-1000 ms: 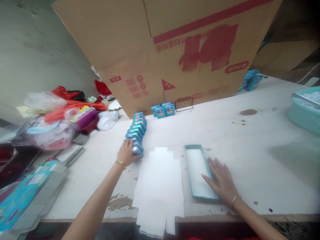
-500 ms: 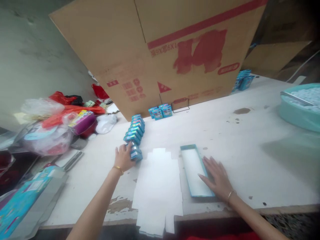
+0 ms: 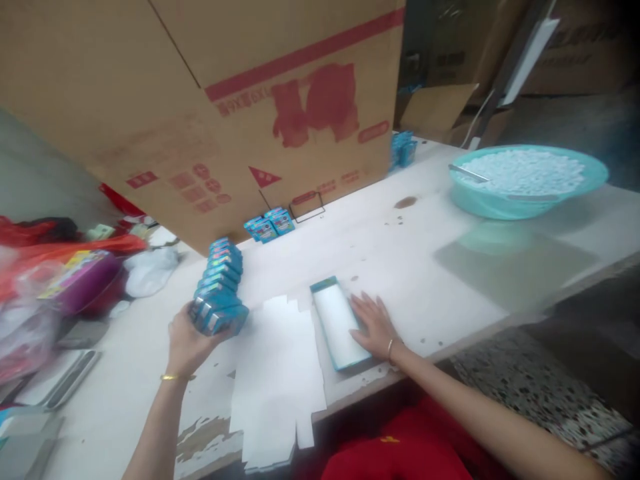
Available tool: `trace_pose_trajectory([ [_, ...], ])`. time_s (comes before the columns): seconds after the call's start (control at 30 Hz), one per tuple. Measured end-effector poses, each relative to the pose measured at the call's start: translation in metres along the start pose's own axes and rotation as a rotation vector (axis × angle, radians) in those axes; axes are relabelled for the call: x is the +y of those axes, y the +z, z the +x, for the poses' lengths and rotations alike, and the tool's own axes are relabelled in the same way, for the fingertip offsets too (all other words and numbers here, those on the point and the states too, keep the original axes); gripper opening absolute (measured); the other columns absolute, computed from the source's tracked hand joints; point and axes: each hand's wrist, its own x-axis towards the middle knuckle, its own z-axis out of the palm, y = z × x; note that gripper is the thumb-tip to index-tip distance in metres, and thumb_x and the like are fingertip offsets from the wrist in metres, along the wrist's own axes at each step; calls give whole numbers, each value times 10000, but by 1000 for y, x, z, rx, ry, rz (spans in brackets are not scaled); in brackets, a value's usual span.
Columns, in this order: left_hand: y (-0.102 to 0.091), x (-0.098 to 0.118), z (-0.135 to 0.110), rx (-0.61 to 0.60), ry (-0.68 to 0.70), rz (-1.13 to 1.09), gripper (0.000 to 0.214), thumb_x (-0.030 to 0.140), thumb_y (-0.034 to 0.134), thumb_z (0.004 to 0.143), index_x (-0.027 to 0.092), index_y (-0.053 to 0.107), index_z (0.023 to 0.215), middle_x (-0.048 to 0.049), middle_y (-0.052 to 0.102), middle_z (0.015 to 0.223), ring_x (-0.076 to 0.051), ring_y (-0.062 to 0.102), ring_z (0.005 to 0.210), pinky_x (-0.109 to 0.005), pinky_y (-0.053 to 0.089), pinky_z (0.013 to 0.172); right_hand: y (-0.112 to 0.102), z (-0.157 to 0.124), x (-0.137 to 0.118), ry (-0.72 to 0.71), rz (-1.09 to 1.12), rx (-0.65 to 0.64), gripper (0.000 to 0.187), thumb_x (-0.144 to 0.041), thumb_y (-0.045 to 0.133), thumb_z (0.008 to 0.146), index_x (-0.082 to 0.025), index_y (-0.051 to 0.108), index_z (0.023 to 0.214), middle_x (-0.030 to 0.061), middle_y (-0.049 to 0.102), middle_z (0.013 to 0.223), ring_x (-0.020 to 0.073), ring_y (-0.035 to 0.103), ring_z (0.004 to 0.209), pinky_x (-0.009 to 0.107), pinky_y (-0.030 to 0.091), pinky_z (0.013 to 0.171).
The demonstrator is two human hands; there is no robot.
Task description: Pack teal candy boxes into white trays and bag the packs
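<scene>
Since the earlier frame, the left hand had shifted its hold on the near end of the row of small blue boxes, so that its thumb wrapped across the front, and the view had swung rightward, showing the whole basin. That row stood to the left of the open tray, past the flattened white card. The left hand was clasped on the nearest boxes, thumb in front and fingers on the far left side; whether they were off the table I could not tell.

At the right side of the tray, the right hand rested with fingers loosely spread and thumb over the rim; how firmly it pressed was unclear. The tray lay on the table with its white inside showing.

Beyond the tray rose a big printed carton, with a small cluster of blue packets against its base. Well to the right of the tray, the basin held many small white pieces. Far left of the tray lay a purple case and a white plastic bag.
</scene>
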Motion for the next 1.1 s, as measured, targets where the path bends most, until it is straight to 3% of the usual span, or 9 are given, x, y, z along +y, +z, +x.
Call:
trace_pose_trajectory([
  [0.07, 3, 35, -12, 29, 58, -216, 979, 549, 779, 487, 192, 346, 1289, -105, 514, 1200, -314, 539, 1079, -465, 454, 903, -3, 1, -1, 21, 14, -17, 717, -337, 503, 738, -192, 336, 1420, 41, 326, 1476, 265, 158, 1397, 508, 25, 1138],
  [0.17, 25, 97, -23, -99, 168, -475, 997, 516, 778, 533, 209, 267, 1332, -127, 439, 1297, -299, 507, 1147, -444, 449, 927, -7, 0, -3, 37, 48, -31, 727, -295, 489, 716, -180, 340, 1418, 33, 315, 1481, 258, 152, 1399, 498, 11, 1142],
  [0.3, 65, 159, -19, -318, 403, -388, 1024, 504, 787, 500, 172, 291, 1333, -149, 443, 1291, -317, 473, 1168, -451, 396, 973, -10, 1, -5, 46, 93, -31, 722, -261, 477, 697, -166, 367, 1404, 40, 324, 1476, 253, 159, 1398, 499, 13, 1143],
  [0.5, 88, 201, -10, -470, 514, 208, 970, 530, 756, 441, 159, 418, 1271, -145, 554, 1087, -352, 513, 999, -485, 391, 866, -10, 2, -2, 41, 104, -22, 625, -264, 467, 745, -191, 432, 1364, 41, 325, 1477, 244, 144, 1402, 505, 14, 1143],
  [0.67, 97, 214, -14, -396, 488, 264, 1075, 607, 711, 499, 140, 309, 1380, -198, 518, 1208, -387, 472, 1099, -543, 309, 954, -4, -3, 3, 14, 97, 32, 595, -220, 435, 761, -211, 444, 1356, 31, 399, 1436, 245, 200, 1388, 529, 87, 1136],
  [0.77, 91, 188, 3, -476, 628, 184, 1204, 729, 655, 513, 177, 147, 1454, -195, 322, 1444, -390, 286, 1313, -565, 150, 1072, 2, -5, 6, -22, 78, 75, 570, -244, 431, 786, -202, 446, 1354, 33, 424, 1419, 252, 233, 1377, 533, 111, 1134],
  [0.83, 77, 150, 26, -486, 695, 168, 1209, 766, 598, 559, 187, 56, 1471, -165, 163, 1526, -358, 113, 1398, -542, 75, 1106, 6, -5, 7, -45, 64, 92, 558, -282, 442, 805, -206, 439, 1358, 34, 428, 1416, 256, 244, 1373, 536, 123, 1131],
  [0.97, 41, 37, 86, -299, 546, 424, 1190, 677, 643, 592, 126, 61, 1472, -182, 74, 1539, -387, -35, 1404, -579, 3, 1095, 10, -6, 8, -70, 25, 107, 569, -330, 460, 817, -221, 413, 1373, 28, 415, 1424, 260, 250, 1371, 540, 143, 1124],
  [1.1, 27, -63, 128, -343, 389, 668, 1215, 574, 708, 530, 102, 97, 1468, -182, 94, 1537, -404, -30, 1399, -574, 2, 1097, 11, -6, 9, -79, -5, 106, 615, -315, 472, 800, -246, 366, 1401, 17, 386, 1441, 265, 242, 1375, 548, 155, 1120],
])
